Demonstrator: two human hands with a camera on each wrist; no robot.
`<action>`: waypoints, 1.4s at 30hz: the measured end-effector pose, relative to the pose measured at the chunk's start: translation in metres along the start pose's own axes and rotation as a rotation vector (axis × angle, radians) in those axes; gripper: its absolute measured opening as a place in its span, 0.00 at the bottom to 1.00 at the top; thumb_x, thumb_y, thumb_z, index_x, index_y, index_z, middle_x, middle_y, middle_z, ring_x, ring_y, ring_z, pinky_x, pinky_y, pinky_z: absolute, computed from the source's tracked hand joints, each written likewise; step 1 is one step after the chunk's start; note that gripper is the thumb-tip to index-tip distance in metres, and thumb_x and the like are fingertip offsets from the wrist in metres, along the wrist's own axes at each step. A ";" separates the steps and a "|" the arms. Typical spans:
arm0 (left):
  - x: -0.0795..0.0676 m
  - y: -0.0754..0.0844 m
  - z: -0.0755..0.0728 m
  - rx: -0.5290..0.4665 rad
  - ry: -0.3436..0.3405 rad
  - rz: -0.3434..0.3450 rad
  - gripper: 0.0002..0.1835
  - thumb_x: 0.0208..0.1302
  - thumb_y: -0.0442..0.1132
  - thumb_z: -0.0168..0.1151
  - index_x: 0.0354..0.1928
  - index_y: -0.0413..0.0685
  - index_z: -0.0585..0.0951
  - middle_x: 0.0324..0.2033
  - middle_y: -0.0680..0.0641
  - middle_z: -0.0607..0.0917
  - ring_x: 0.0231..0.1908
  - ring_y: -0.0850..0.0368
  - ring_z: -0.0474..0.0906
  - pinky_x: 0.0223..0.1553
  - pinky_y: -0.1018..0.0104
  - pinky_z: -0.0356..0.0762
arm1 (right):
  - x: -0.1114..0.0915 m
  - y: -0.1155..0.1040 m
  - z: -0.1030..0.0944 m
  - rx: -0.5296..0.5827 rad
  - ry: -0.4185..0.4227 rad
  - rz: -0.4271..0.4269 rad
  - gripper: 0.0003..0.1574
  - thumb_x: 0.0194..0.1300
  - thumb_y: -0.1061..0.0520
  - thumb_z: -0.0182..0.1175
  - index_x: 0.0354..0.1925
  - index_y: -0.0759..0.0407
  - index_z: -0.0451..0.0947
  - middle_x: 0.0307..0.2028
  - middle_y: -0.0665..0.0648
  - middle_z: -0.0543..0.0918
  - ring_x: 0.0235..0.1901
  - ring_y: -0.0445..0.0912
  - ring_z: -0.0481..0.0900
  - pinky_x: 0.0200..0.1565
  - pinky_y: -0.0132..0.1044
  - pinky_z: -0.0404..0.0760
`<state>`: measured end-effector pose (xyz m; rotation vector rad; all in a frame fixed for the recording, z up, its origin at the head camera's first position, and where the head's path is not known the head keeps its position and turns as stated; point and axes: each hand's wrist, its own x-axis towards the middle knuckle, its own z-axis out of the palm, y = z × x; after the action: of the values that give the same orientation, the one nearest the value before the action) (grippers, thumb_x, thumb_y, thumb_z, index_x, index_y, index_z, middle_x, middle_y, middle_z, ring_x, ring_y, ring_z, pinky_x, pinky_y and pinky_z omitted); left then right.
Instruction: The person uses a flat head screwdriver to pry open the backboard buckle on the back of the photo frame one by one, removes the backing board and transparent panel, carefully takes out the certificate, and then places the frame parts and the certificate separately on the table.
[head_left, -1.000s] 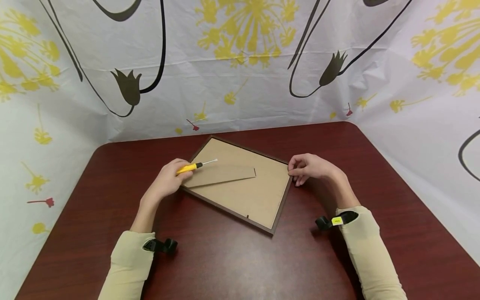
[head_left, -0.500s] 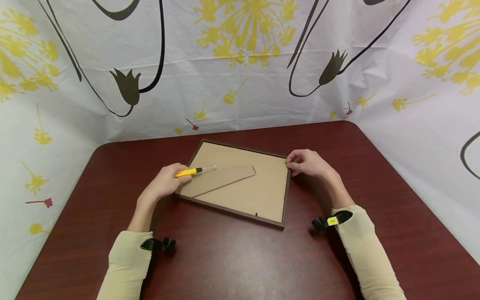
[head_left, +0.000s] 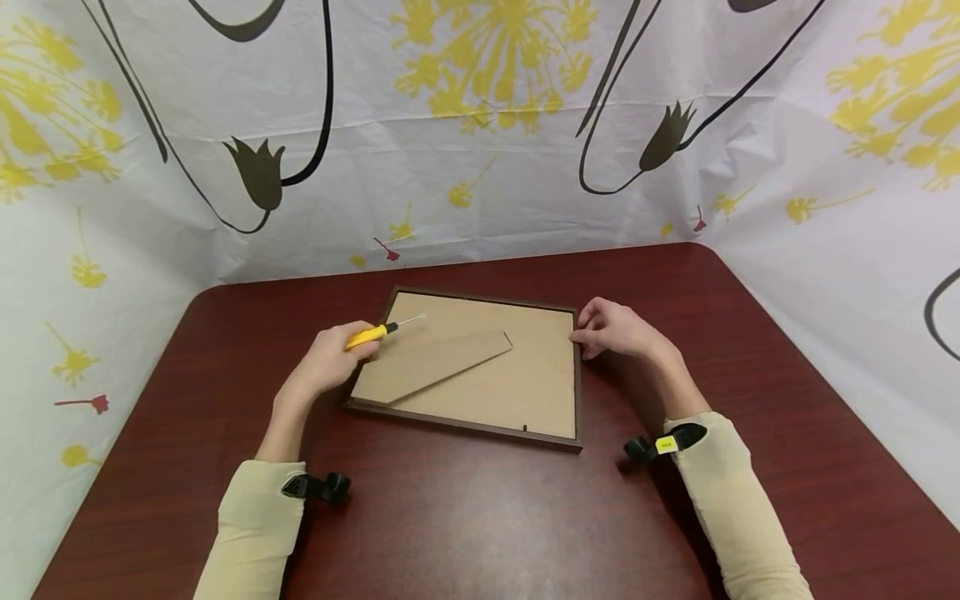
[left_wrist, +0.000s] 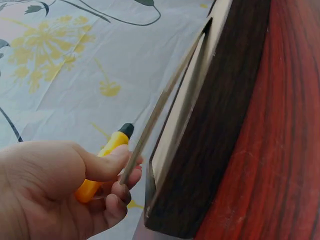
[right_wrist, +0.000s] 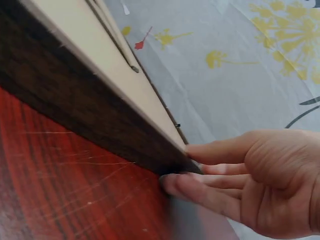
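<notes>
A picture frame (head_left: pixel 480 429) with a dark brown rim lies face down on the table, its tan backing board (head_left: pixel 536 375) showing. On the backing is a tan stand flap (head_left: pixel 435 364), lifted at its wide left end. My left hand (head_left: pixel 322 364) pinches that end between thumb and fingers, as the left wrist view shows. The same hand holds a yellow screwdriver (head_left: pixel 367 337), its thin shaft pointing right over the board. At the frame's right side, my right hand (head_left: pixel 618 327) grips the rim near the far corner, thumb on top and fingers below.
The reddish-brown table (head_left: pixel 465 525) extends around the frame on all sides. Behind it and at both sides hangs a white sheet (head_left: pixel 480 200) with yellow and dark flower prints. Black camera mounts (head_left: pixel 318 487) sit on both wrists.
The frame has turned on the table, its near right corner swinging right and away, so its near edge lies closer to level. Both hands keep their holds, and the right has shifted slightly.
</notes>
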<state>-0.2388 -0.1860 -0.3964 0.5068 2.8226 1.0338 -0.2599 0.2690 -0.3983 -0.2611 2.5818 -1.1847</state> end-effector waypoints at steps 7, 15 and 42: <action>0.001 -0.006 0.001 0.018 0.040 -0.066 0.16 0.77 0.33 0.54 0.60 0.34 0.76 0.39 0.38 0.83 0.35 0.47 0.74 0.35 0.58 0.70 | -0.006 -0.002 -0.005 0.047 -0.199 0.071 0.18 0.70 0.55 0.65 0.40 0.69 0.70 0.30 0.64 0.83 0.29 0.54 0.87 0.37 0.46 0.86; 0.001 -0.009 0.004 0.051 0.006 -0.086 0.20 0.77 0.34 0.54 0.64 0.30 0.73 0.48 0.31 0.81 0.34 0.47 0.72 0.39 0.55 0.72 | -0.005 0.001 -0.003 0.091 -0.259 0.088 0.20 0.69 0.56 0.66 0.40 0.68 0.66 0.29 0.66 0.82 0.27 0.54 0.87 0.35 0.45 0.86; -0.006 -0.001 -0.005 -0.129 -0.256 -0.097 0.08 0.73 0.34 0.60 0.41 0.35 0.73 0.23 0.43 0.80 0.20 0.56 0.76 0.26 0.62 0.79 | 0.004 -0.002 0.013 -0.172 -0.020 -0.026 0.33 0.68 0.48 0.67 0.58 0.67 0.65 0.35 0.61 0.80 0.27 0.48 0.81 0.37 0.43 0.80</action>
<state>-0.2345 -0.1921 -0.3937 0.4485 2.5128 1.0417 -0.2595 0.2576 -0.4058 -0.3417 2.6730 -0.9640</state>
